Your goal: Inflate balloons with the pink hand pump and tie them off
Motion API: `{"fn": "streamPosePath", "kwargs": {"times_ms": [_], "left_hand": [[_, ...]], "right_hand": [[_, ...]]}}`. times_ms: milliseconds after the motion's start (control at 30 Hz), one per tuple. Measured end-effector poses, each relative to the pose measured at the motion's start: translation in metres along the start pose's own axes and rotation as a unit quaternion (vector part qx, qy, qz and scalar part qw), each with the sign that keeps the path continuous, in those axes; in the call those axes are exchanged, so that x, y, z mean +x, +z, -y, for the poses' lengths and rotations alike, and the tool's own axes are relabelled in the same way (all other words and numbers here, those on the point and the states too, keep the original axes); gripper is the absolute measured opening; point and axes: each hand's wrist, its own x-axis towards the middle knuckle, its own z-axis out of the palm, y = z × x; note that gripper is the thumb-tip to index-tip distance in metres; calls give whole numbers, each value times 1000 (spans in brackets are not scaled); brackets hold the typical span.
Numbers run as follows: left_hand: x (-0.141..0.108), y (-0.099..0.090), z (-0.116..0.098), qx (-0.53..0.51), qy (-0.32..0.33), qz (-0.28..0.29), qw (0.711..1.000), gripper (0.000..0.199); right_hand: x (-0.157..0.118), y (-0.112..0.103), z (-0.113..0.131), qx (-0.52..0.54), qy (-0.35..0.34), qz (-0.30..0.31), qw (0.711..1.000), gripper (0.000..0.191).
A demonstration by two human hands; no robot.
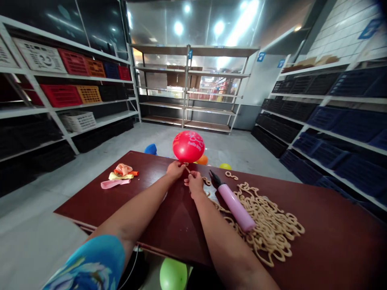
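An inflated red balloon point(188, 147) with pale printing stands above the far edge of the table. My left hand point(175, 170) is closed at its base, pinching the neck. Close by on the right, my right hand point(195, 183) pinches a short beige cord point(188, 169) that runs up to the balloon's neck. Whether the cord loops around the neck is too small to tell. Right of my hands lies a pink hand pump point(236, 207) with a black nozzle, resting partly on a heap of beige cords point(269, 221).
Limp balloons point(119, 176) lie on the left of the brown table point(99, 205). A green balloon point(173, 274) is below the near edge; blue point(150, 149), orange and yellow ones show beyond the far edge. Shelves with crates point(86, 94) line both sides; a rack point(187, 80) stands behind.
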Motion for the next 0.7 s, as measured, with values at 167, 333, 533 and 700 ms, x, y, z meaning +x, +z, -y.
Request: {"fn": "streamPosePath", "kwargs": {"times_ms": [167,333,533,700], "left_hand": [[-4,-9,13,-51,-8,-42,998,38],[-27,-58,57,92,19,-83,992,30],[-36,-131,96,276,-69,-124,951,25],[-33,-156,108,88,-204,-228,948,31]], "right_hand": [[1,-1,-1,3,3,18,1000,18],[-2,0,-1,-16,-3,31,999,21],[-6,-1,0,-53,-23,49,997,20],[-4,-2,-1,-68,-27,51,996,21]]}}
